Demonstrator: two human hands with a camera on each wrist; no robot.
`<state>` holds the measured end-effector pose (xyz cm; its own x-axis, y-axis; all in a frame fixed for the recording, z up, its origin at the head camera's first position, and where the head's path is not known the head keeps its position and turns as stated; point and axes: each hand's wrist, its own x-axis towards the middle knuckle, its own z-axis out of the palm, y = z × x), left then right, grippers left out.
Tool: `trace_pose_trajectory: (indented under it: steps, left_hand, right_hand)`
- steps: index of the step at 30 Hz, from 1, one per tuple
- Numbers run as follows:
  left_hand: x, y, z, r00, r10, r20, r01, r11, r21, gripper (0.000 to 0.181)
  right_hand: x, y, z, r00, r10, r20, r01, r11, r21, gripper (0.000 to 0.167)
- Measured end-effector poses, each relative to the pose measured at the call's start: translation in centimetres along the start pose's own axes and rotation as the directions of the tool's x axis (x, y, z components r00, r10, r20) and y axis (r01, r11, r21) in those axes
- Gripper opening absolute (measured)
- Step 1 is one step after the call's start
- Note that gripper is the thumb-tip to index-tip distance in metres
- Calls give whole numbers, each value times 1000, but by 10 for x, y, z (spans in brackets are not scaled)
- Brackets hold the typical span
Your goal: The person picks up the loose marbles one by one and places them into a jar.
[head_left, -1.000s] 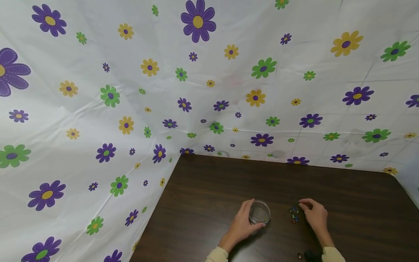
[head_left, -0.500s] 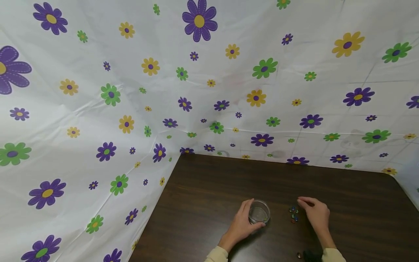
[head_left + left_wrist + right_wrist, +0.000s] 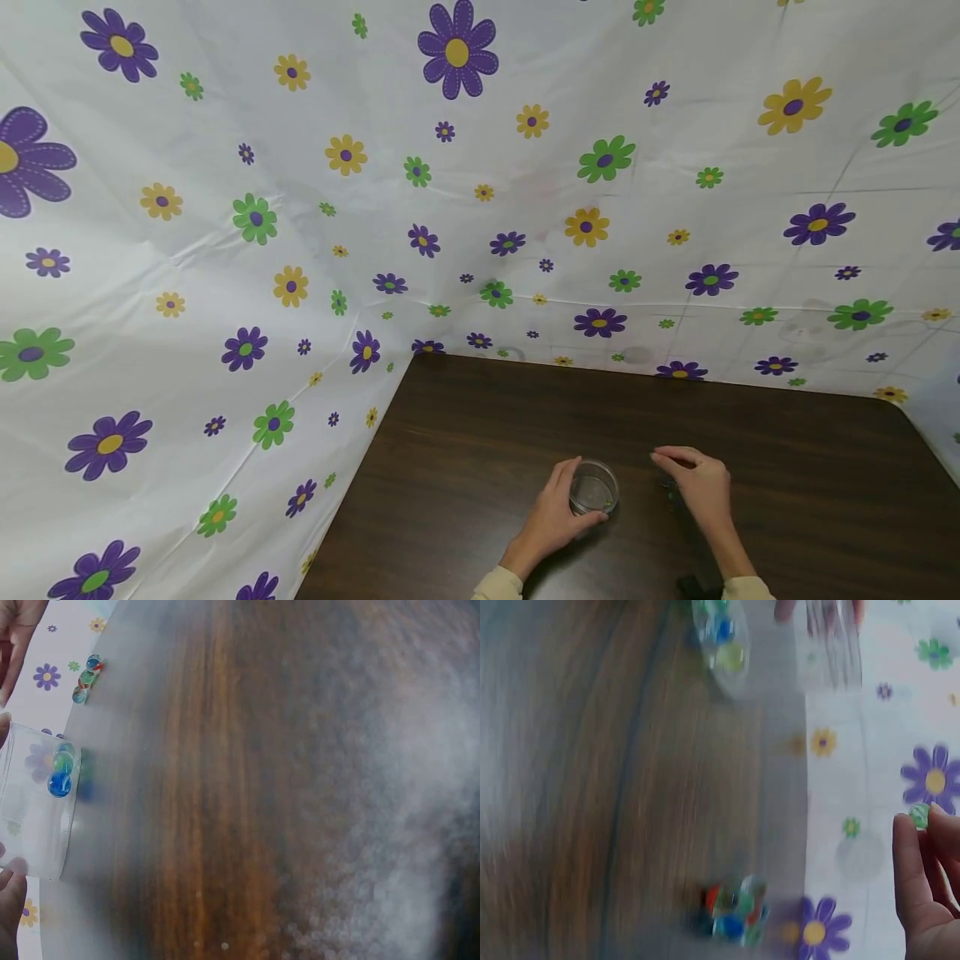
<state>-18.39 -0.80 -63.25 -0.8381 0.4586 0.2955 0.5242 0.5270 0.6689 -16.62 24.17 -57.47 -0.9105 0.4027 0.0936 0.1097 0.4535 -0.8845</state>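
My left hand grips a clear round container, its fingers and thumb around opposite sides. Inside it, against the bottom, lie several marbles, with a blue one showing in the left wrist view and a yellow one in the right wrist view. Between thumb and fingertip my right hand pinches a green and white marble. In the head view that hand is raised right of the container, partly covering a small group of loose marbles.
A dark wooden table stands against white hangings printed with purple, yellow and green flowers. Beside my right wrist, near the bottom of the head view, is a dark object that I cannot make out.
My right hand has moved left from beyond the loose marbles and now partly covers them in the head view. My left hand and the container have stayed in place.
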Motion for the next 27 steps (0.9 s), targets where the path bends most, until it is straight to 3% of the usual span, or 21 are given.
trace_pose_trajectory:
  steps: [9,18,27]
  left_hand:
    - [2,-1,1,999,-32,26,31,999,5,89]
    - [2,-4,3,999,-33,30,33,999,-10,88]
    - [1,-2,1,997,-51,52,53,998,-32,88]
  right_hand:
    - [-11,-17,25,991,-108,84,104,993,55,16]
    - [-21,-21,48,966,-197,168,183,979,95,7]
    - [-27,-21,60,944,-209,257,201,978,57,5]
